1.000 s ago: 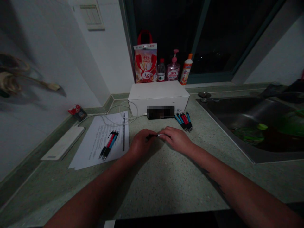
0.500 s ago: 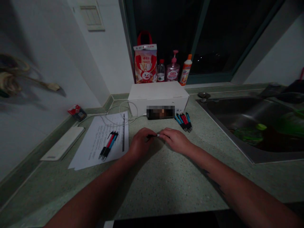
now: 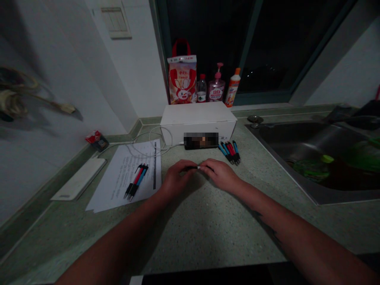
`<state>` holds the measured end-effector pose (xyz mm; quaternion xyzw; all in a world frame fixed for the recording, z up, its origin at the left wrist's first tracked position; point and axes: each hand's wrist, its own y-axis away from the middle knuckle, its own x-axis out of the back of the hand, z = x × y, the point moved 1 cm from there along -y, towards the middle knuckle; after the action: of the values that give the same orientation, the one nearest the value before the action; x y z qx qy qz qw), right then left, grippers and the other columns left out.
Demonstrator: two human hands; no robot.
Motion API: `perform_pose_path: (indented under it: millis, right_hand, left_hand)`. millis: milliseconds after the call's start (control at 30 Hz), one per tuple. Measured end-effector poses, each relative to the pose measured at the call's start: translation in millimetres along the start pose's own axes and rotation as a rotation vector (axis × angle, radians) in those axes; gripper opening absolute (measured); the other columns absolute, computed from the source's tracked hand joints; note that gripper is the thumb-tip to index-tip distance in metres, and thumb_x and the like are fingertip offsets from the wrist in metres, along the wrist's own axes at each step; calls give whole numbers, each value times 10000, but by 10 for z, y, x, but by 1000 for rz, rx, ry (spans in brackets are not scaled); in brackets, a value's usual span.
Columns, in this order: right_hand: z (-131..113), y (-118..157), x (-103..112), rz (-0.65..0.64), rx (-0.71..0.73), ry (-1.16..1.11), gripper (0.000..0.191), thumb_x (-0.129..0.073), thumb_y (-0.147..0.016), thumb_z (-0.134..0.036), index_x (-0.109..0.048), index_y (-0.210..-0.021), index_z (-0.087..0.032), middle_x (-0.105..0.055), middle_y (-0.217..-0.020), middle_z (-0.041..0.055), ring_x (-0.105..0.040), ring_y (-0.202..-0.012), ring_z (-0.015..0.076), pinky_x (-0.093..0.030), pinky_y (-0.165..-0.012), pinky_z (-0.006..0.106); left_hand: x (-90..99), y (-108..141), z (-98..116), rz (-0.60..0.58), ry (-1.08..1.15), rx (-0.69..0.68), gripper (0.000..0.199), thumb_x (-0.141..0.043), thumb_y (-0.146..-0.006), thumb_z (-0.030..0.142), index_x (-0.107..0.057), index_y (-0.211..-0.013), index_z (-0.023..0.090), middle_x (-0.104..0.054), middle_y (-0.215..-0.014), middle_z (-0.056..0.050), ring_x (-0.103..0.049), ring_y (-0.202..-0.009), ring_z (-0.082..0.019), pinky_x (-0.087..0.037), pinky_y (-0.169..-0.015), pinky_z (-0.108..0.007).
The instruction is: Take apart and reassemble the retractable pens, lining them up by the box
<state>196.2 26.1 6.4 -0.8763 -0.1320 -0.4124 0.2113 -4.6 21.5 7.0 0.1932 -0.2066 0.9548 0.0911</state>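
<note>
Over the middle of the counter, my left hand and my right hand nearly meet, fingers pinched. Between them is a small thin dark object with a pale middle, held from both sides; it looks like a pen or a pen part. Most of it is hidden by the fingers. Several blue, red and black pens lie fanned out beyond my right hand. More pens rest on printed paper sheets to the left of my left hand. A phone leans on a white box.
A white cable loops over the paper's top to the phone. A white flat device and a red packet lie at the left wall. Bottles and a bag stand behind the box. A metal sink is at the right.
The fingertips of both hands have come slightly closer together around the small object, and less of its pale part shows. The pens, paper and phone lie as before.
</note>
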Motion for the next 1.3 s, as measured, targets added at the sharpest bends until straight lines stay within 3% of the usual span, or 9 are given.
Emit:
perform_pose_path:
  millis: [67,167,300,467,600,767,867,1000,1300]
  right_hand:
    - [5,-1,5,11,-7,4,216,-526,-1028,-302,-722,-1019,-215,-739,-984,62,-680,-913,204,-489,-804,328]
    - [4,0,14,10,-3,33,206,-532,-1027,-298,-722,-1015,-219,-738,-986,61,-679,-901,203,-488,-796,329]
    - [0,0,20,2,1,72,200,-538,-1026,-303,-726,-1021,-233,-740,-999,58,-685,-912,205,-489,-783,324]
    - [-14,0,36,3,-3,97,209,-538,-1030,-323,-727,-1031,-232,-737,-998,58,-685,-908,209,-491,-782,330]
    - [-22,1,48,13,3,118,207,-545,-1029,-325,-729,-1038,-232,-730,-992,59,-686,-913,213,-490,-774,329]
    - [-20,-1,59,15,13,140,198,-559,-1024,-324,-730,-1033,-226,-728,-987,62,-685,-913,218,-489,-775,333]
    - [-19,1,64,17,10,145,206,-556,-1026,-337,-728,-1048,-227,-728,-989,60,-686,-922,218,-488,-776,330]
    - [-26,5,66,30,18,148,226,-545,-1030,-349,-732,-1054,-225,-727,-985,61,-683,-921,213,-488,-789,329]
    - [-14,5,72,62,31,143,198,-567,-1021,-323,-733,-1054,-219,-731,-989,61,-689,-933,219,-493,-788,328]
  left_hand:
    - [9,-1,-10,38,26,92,220,-599,-932,315,-724,-1078,207,-775,-1037,-58,-719,-952,-199,-581,-862,-343]
    - [29,-10,-47,71,-38,167,227,-565,-959,352,-736,-968,203,-771,-891,-33,-720,-820,-189,-582,-766,-320]
    - [48,-27,-77,61,-45,105,72,-670,-863,252,-731,-871,215,-765,-905,-22,-715,-862,-183,-579,-807,-320]
    - [42,-25,-81,75,-21,198,125,-644,-898,309,-724,-908,213,-759,-832,-12,-709,-770,-174,-575,-728,-305]
    - [48,-33,-66,89,-34,149,72,-691,-855,267,-722,-896,216,-773,-907,-19,-726,-854,-184,-583,-790,-317]
    - [52,-49,-84,65,-55,229,108,-659,-881,270,-718,-813,212,-760,-773,-5,-732,-756,-189,-584,-739,-319]
    - [46,-51,-96,100,-16,193,74,-714,-820,222,-727,-893,218,-783,-877,-10,-739,-819,-188,-585,-779,-319]
    - [37,-45,-95,72,-21,260,107,-659,-888,301,-721,-883,214,-764,-773,-2,-736,-755,-189,-581,-729,-311]
    - [48,-45,-46,70,6,303,113,-661,-857,301,-721,-865,205,-759,-778,-15,-716,-773,-194,-557,-751,-321]
